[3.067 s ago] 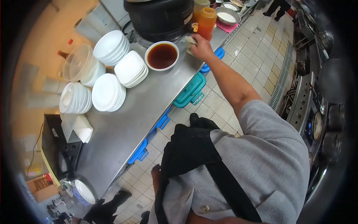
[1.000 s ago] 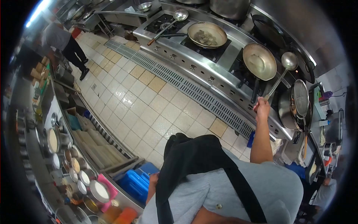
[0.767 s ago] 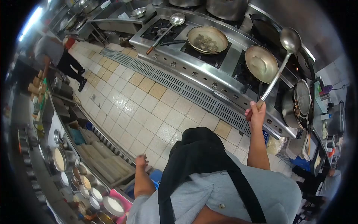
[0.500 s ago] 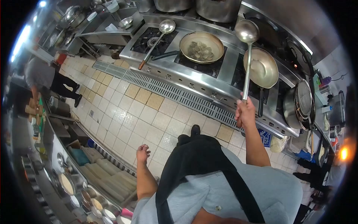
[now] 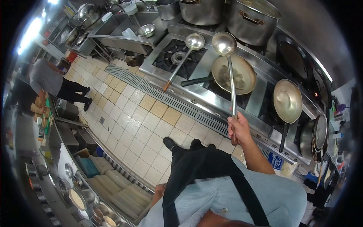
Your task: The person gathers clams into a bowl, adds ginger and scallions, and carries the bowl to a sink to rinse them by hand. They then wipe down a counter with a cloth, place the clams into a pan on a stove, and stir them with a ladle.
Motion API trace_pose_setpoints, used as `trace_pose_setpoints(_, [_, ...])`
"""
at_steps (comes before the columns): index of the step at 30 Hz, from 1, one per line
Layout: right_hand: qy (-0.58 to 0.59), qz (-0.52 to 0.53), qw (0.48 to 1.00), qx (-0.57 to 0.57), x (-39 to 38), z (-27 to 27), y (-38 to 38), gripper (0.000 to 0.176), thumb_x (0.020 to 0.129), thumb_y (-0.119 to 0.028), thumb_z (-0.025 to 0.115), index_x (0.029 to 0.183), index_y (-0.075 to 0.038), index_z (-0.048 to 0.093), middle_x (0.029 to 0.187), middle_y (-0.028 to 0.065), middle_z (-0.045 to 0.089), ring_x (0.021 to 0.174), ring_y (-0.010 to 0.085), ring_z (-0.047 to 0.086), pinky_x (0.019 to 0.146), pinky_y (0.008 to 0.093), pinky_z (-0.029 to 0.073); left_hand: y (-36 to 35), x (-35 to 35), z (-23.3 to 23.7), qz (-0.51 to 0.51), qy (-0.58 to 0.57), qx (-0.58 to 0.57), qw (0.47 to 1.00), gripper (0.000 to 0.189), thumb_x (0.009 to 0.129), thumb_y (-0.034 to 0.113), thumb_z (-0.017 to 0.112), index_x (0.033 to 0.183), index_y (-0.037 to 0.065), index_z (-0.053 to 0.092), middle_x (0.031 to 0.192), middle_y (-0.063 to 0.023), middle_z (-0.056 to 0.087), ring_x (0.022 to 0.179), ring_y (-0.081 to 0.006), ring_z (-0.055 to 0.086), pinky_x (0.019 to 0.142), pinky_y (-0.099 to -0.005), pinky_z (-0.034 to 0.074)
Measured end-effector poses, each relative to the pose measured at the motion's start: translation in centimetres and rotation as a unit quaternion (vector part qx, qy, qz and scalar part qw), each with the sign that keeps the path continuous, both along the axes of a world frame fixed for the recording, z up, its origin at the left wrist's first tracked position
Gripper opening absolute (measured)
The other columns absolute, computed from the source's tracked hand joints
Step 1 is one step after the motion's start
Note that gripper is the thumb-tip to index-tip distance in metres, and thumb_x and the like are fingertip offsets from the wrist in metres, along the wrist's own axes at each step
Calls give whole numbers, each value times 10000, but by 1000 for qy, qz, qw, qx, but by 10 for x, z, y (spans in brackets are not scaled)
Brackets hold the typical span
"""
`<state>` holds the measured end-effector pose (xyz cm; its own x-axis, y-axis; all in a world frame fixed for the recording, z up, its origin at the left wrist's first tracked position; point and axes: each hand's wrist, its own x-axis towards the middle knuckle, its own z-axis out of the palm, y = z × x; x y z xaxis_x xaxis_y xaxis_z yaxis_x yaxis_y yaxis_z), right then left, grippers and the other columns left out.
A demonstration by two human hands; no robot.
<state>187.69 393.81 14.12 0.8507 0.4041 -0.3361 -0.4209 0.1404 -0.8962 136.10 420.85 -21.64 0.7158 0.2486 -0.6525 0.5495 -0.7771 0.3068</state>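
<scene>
Head view: low beside the apron, left hand (cannot tell whether curled or open); farther right, 1 held ladle, with long axis pointing away, seen across frying pan; at handle end, nearer right hand, closed firmly around it.

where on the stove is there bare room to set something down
The steel strip between the food pan and right-hand pan looks bare. Left of it, the long handle and resting ladle leave less room. Stockpots crowd the back; stacked cookware, the right end. The right hand holds a ladle across the food pan.
</scene>
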Motion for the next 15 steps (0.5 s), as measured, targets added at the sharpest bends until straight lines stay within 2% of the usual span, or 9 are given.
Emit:
trace_pose_setpoints(1, [6, 9, 1000, 6, 2, 0, 16, 485, 859, -129, 562, 1301, -46, 379, 634, 21, 459, 405, 93, 455, 352, 236, 423, 17, 11, -7, -13, -5, 4, 1000, 274, 878, 241, 509, 1069, 75, 614, 945, -149, 651, 821, -307, 633, 692, -442, 498])
trace_pose_setpoints(2, [1, 10, 1000, 4, 5, 1, 33, 485, 859, -129, 562, 1301, -46, 379, 634, 21, 459, 405, 93, 455, 352, 236, 423, 33, 27, 7, 127, 12, -80, 989, 281, 874, 239, 517, 1088, 78, 603, 960, -138, 648, 800, -298, 631, 671, -436, 493])
trace_pose_setpoints(3, [1, 15, 1000, 12, 8, 3, 52, 486, 859, -134, 566, 1299, -46, 379, 641, 22, 462, 405, 96, 455, 352, 237, 423, 48, 49, 29, 289, 9, -161, 944, 292, 869, 237, 525, 1106, 81, 593, 976, -128, 644, 778, -290, 630, 649, -430, 489])
trace_pose_setpoints(4, [2, 22, 1000, 21, 10, 6, 71, 488, 858, -139, 569, 1297, -45, 379, 647, 23, 464, 405, 98, 455, 353, 238, 424, 57, 100, 101, 433, -6, -210, 876, 305, 865, 235, 533, 1124, 83, 582, 991, -118, 640, 756, -281, 628, 627, -425, 485])
trace_pose_setpoints(8, [-9, 29, 998, 49, 26, 23, 150, 490, 851, -131, 560, 1296, -41, 374, 658, 31, 475, 408, 105, 460, 349, 240, 417, 156, 145, 88, 392, -133, -225, 882, 338, 856, 222, 553, 1157, 67, 542, 990, -95, 620, 701, -248, 606, 582, -387, 462])
trace_pose_setpoints(10, [-40, 20, 997, 63, 35, 26, 188, 441, 849, -121, 545, 1257, -36, 400, 655, 31, 476, 406, 105, 461, 341, 239, 404, 199, 158, 89, 476, -195, -313, 799, 335, 861, 221, 559, 1146, 50, 524, 963, -100, 615, 658, -218, 598, 537, -354, 451])
trace_pose_setpoints(12, [-80, 4, 996, 42, 50, 35, 220, 374, 849, -125, 536, 1196, -31, 432, 644, 28, 471, 403, 106, 459, 342, 238, 396, 247, 173, 106, 575, -120, -343, 733, 324, 865, 216, 554, 1130, 34, 515, 953, -104, 607, 648, -206, 596, 516, -316, 441])
trace_pose_setpoints(13, [-85, -11, 995, 45, 54, 46, 237, 304, 852, -133, 533, 1127, -26, 461, 642, 30, 478, 408, 105, 463, 350, 234, 393, 261, 179, 121, 604, -115, -319, 721, 343, 865, 226, 556, 1145, 32, 512, 970, -111, 604, 641, -207, 596, 503, -300, 435])
trace_pose_setpoints(15, [-113, -9, 993, 40, 77, 51, 260, 324, 850, -132, 530, 1149, -28, 462, 644, 27, 483, 412, 103, 467, 357, 232, 391, 292, 172, 119, 612, -109, -299, 724, 353, 865, 232, 556, 1152, 31, 510, 978, -112, 603, 645, -208, 597, 508, -307, 437])
